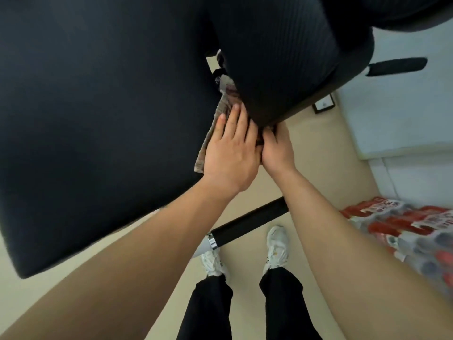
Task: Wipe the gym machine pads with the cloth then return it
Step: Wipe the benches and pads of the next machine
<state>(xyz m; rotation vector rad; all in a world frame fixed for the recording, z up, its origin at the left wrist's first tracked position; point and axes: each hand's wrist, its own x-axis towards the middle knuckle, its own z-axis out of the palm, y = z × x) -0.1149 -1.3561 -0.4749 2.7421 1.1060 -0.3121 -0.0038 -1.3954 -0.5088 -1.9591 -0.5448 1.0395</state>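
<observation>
Two black gym machine pads fill the upper view: a large pad point(103, 119) on the left and a ribbed pad point(277, 60) on the right, with a narrow gap between them. A brownish patterned cloth point(215, 123) lies in that gap against the large pad's right edge. My left hand point(232, 155) presses flat on the cloth, fingers spread. My right hand point(277, 148) sits just beside it under the ribbed pad's lower corner, fingers curled around a bunched end of the cloth; its fingertips are partly hidden.
A black foam-covered bar point(247, 224) with a chrome collar crosses below my wrists. My feet in white shoes point(245, 253) stand on a beige floor. Shrink-wrapped packs of red-labelled bottles point(404, 231) lie at the right. Another black handle point(397, 66) sticks out at upper right.
</observation>
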